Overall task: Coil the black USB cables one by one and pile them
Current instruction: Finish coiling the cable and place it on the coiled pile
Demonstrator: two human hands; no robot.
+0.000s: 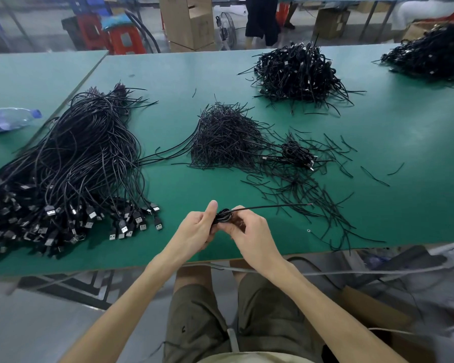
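Note:
Just above the green table's near edge, my left hand (198, 226) grips a small coiled black USB cable (223, 216), thumb up. My right hand (249, 229) pinches the same coil from the right; a straight black strand (273, 206) sticks out from it to the right. A big heap of uncoiled USB cables (71, 163), plugs toward me, lies at the left. A few coiled cables (298, 153) lie in the middle right, and a large pile of coiled cables (299, 72) sits farther back.
A heap of short black ties (226, 137) sits mid-table, with loose ties (312, 195) scattered to the right. Another cable pile (430, 56) is at the far right. A plastic bottle (9, 119) lies at the left. Cardboard boxes, red stools and a standing person are behind the table (168, 189).

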